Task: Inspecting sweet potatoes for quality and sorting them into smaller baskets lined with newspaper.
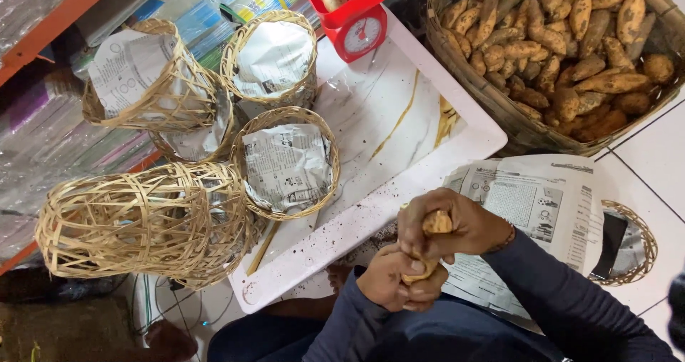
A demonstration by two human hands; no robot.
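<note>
Here both hands clasp one sweet potato (436, 223) between them: the right hand (457, 228) wraps its upper end, the left hand (394, 280) closes round its lower end. Its long axis runs nearly upright in the view, tilted slightly, pale top end poking out above the right hand's fingers. Just beyond the hands lies a white tray (335, 248), its near edge speckled with soil. A newspaper sheet (542, 205) lies beside the right hand. Farther off, a large basket (514, 119) of sweet potatoes and red scale (357, 19).
</note>
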